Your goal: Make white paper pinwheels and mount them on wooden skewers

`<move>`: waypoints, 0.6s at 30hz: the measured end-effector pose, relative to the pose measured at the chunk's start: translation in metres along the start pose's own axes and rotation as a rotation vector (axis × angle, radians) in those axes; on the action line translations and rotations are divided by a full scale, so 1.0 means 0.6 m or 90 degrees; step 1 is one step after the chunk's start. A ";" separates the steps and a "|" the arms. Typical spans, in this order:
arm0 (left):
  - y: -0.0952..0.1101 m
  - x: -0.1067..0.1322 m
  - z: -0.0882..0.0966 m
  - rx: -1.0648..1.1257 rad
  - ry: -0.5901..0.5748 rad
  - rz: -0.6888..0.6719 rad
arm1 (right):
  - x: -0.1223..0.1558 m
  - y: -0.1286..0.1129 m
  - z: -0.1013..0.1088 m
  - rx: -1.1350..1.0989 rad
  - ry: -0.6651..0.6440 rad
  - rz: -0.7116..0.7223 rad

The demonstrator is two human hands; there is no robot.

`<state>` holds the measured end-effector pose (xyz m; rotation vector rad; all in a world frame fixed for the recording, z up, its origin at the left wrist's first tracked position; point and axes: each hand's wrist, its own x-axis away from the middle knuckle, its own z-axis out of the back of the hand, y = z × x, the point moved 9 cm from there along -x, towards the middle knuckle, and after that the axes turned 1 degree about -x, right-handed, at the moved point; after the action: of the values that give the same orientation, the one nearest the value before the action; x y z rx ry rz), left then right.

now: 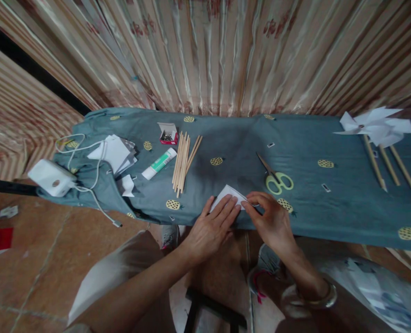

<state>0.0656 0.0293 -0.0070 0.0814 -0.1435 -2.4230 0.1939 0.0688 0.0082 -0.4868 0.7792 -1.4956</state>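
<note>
A folded piece of white paper (pixel 230 190) lies at the front edge of the cloth-covered table (pixel 233 138). My left hand (pixel 214 224) rests flat on it with the fingers stretched out. At the paper's right corner, my right hand (pixel 270 217) has its thumb and forefinger closed in a pinch on the paper. Just beyond that hand lies a pair of scissors (pixel 275 178) with light green handles, blades pointing away to the left. The part of the paper beneath my left fingers is hidden.
Left of the paper lie several wooden sticks (pixel 181 162), a glue stick (pixel 159 163), a small box of metal pins (pixel 168 135), white paper pieces (pixel 113 155) and a white charger (pixel 52 178) with its cable. Paper pinwheels (pixel 379 127) on sticks lie at the far right.
</note>
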 end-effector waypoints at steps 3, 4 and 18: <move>-0.002 -0.002 -0.001 0.004 -0.009 0.003 | 0.000 0.000 0.000 0.006 0.001 -0.001; -0.002 -0.003 -0.001 0.006 -0.011 0.005 | 0.000 0.000 0.000 0.007 0.001 -0.001; -0.007 -0.007 0.000 0.032 -0.024 0.012 | -0.003 -0.005 0.001 0.013 0.011 0.005</move>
<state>0.0662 0.0351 -0.0072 0.0570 -0.2221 -2.4026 0.1923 0.0700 0.0108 -0.4551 0.7779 -1.5013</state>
